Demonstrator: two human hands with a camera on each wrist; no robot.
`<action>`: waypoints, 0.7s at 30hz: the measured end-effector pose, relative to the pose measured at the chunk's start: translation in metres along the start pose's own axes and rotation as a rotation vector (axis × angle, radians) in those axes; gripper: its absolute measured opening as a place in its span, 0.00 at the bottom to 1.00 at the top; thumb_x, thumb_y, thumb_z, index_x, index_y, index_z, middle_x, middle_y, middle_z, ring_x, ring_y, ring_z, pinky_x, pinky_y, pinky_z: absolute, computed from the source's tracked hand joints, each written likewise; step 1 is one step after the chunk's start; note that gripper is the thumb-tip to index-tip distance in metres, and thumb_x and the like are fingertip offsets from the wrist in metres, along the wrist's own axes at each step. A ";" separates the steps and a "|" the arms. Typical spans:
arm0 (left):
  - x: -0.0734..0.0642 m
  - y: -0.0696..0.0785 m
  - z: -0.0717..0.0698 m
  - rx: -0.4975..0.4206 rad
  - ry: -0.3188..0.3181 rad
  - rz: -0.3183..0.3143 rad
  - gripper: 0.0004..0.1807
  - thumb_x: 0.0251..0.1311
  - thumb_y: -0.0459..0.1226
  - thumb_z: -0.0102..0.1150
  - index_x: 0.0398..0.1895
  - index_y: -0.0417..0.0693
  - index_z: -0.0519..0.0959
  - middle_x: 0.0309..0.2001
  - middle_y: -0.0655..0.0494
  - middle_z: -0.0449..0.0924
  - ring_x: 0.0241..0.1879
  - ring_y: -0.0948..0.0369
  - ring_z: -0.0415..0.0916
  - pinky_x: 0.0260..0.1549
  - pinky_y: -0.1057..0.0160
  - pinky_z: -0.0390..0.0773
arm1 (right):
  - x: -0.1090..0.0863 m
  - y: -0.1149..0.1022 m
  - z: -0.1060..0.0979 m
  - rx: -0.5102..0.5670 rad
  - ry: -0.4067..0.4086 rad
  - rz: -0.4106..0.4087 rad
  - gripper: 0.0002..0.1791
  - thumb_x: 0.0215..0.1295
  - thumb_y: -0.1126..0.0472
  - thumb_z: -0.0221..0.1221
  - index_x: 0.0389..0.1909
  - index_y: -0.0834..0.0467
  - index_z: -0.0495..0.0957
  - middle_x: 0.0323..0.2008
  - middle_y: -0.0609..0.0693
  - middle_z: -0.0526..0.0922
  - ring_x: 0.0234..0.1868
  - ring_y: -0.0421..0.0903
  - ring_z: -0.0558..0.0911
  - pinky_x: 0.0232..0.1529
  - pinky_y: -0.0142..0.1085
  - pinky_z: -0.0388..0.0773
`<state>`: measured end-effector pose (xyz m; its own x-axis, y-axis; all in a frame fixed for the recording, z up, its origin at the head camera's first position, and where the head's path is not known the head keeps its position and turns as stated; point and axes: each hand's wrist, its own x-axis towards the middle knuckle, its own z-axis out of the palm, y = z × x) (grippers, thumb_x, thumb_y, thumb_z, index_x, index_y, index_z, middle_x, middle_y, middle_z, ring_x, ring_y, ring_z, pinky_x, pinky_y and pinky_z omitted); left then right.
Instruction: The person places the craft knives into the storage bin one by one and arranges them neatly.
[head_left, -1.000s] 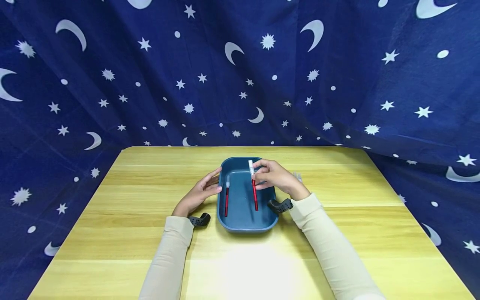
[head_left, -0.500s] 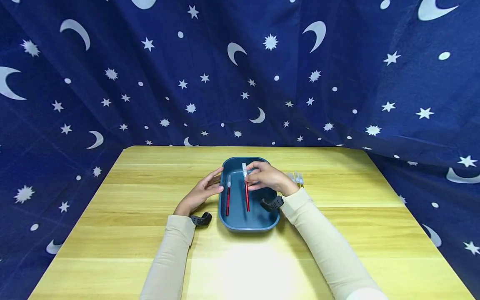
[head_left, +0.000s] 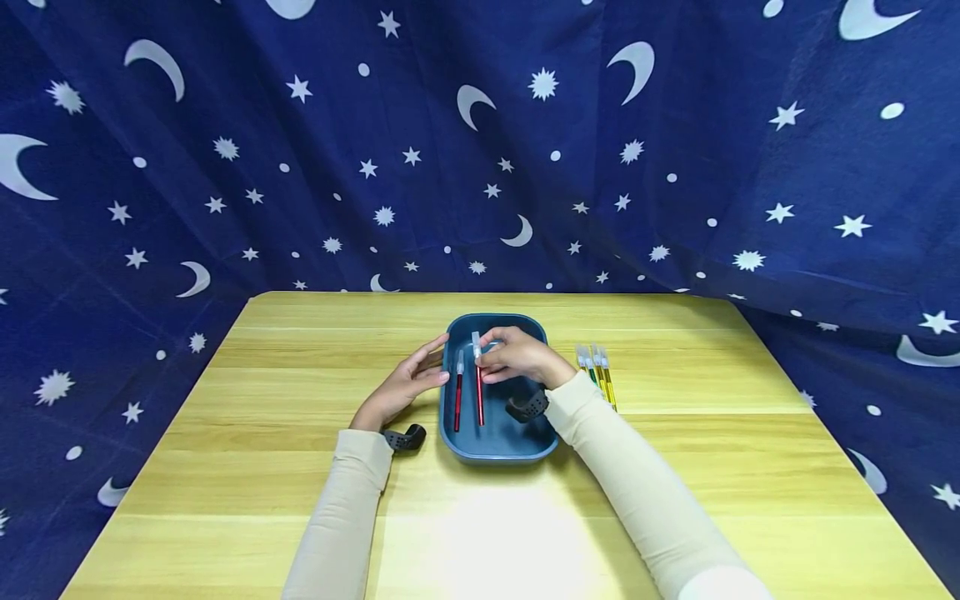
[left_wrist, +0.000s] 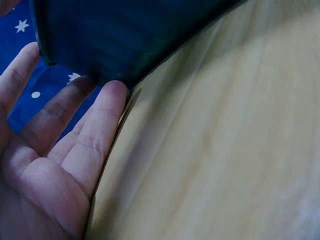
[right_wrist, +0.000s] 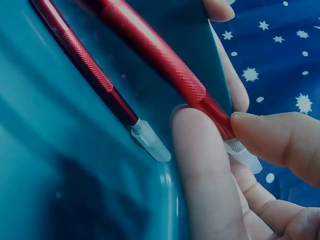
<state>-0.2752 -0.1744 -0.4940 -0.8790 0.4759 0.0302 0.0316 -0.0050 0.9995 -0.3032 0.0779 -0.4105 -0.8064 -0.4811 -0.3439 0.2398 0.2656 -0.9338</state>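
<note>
A red craft knife (head_left: 480,402) with a knurled metal handle and a clear cap is pinched by my right hand (head_left: 517,354) near its capped end. In the right wrist view, thumb and finger press on the held knife (right_wrist: 160,55) just behind the cap. It is over the blue tray (head_left: 495,446). A second red craft knife (head_left: 458,402), also capped, lies in the tray along the left wall, close beside the held one. My left hand (head_left: 405,387) rests its outstretched fingers against the tray's left side; in the left wrist view, the fingertips touch the tray's wall (left_wrist: 100,35).
Several more capped craft knives (head_left: 600,375), yellow and green, lie side by side on the wooden table (head_left: 300,358) right of the tray. A dark blue curtain (head_left: 420,167) with moons and stars hangs behind the table.
My right hand has moved left with the red craft knife, toward the one lying in the tray. The knives on the right have come into view. The left hand stays at the tray.
</note>
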 end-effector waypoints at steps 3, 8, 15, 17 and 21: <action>0.000 0.000 0.000 -0.006 -0.001 -0.002 0.41 0.80 0.31 0.55 0.90 0.50 0.51 0.84 0.35 0.53 0.81 0.38 0.57 0.76 0.40 0.65 | 0.003 0.000 0.002 -0.002 -0.003 0.008 0.15 0.74 0.76 0.59 0.58 0.70 0.70 0.31 0.52 0.84 0.30 0.43 0.86 0.43 0.40 0.91; 0.001 -0.001 0.000 0.003 -0.001 -0.004 0.41 0.81 0.31 0.55 0.90 0.50 0.51 0.84 0.35 0.54 0.81 0.38 0.57 0.77 0.40 0.65 | 0.010 0.000 0.005 0.003 0.009 0.056 0.17 0.73 0.76 0.59 0.59 0.69 0.71 0.32 0.53 0.83 0.30 0.43 0.86 0.40 0.36 0.90; 0.001 -0.001 -0.001 -0.010 -0.008 0.007 0.41 0.80 0.31 0.55 0.90 0.50 0.51 0.84 0.34 0.54 0.81 0.37 0.57 0.77 0.39 0.64 | 0.015 0.000 0.007 -0.011 0.028 0.109 0.14 0.73 0.75 0.60 0.56 0.68 0.72 0.32 0.54 0.83 0.28 0.43 0.86 0.38 0.35 0.90; 0.001 -0.001 -0.001 -0.013 -0.009 0.006 0.40 0.81 0.30 0.54 0.90 0.50 0.51 0.84 0.34 0.53 0.81 0.37 0.57 0.77 0.39 0.64 | 0.017 -0.001 0.008 -0.014 0.024 0.116 0.13 0.73 0.75 0.60 0.55 0.68 0.72 0.32 0.54 0.84 0.28 0.43 0.86 0.38 0.35 0.90; 0.001 -0.001 -0.001 -0.020 -0.011 0.002 0.40 0.81 0.29 0.54 0.90 0.50 0.51 0.84 0.35 0.53 0.81 0.36 0.57 0.77 0.40 0.64 | 0.019 -0.002 0.010 -0.021 0.015 0.131 0.13 0.73 0.76 0.59 0.55 0.70 0.72 0.31 0.55 0.84 0.28 0.44 0.87 0.39 0.36 0.90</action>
<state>-0.2765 -0.1753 -0.4949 -0.8738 0.4853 0.0317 0.0231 -0.0237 0.9995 -0.3131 0.0597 -0.4156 -0.7769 -0.4284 -0.4614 0.3324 0.3434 -0.8784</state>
